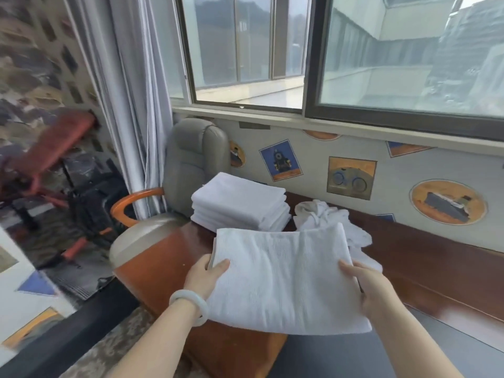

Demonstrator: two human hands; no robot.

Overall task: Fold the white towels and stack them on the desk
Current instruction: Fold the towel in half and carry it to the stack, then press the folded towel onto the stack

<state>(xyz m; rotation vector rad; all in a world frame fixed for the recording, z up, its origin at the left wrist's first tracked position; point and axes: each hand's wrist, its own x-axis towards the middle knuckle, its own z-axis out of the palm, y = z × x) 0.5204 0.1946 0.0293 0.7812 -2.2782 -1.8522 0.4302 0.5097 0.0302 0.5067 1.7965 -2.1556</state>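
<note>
Above the near left corner of the worktop (425,271), you hold a folded white towel (283,276) flat between both hands, with its far edge raised towards the window (381,64). Your left hand (203,276) takes the towel's left edge, its grip closed on the cloth with the thumb lying on top and the fingers hidden beneath. Your right hand (365,287) takes the right edge the same way, thumb on top and grip closed on the cloth. A pale bracelet (188,301) sits on your left wrist.

Behind the held towel, at the far left end of the worktop, stands a stack of folded towels (240,203) with its edges fairly even. Just to the right of that stack lies a crumpled heap of unfolded towels (321,214), partly hidden by the towel in your hands; you cannot tell whether heap and stack touch. A grey padded chair (193,159) with an orange wooden armrest stands beside the worktop's left end, close to the stack, and a pale curtain (131,105) hangs behind it.
</note>
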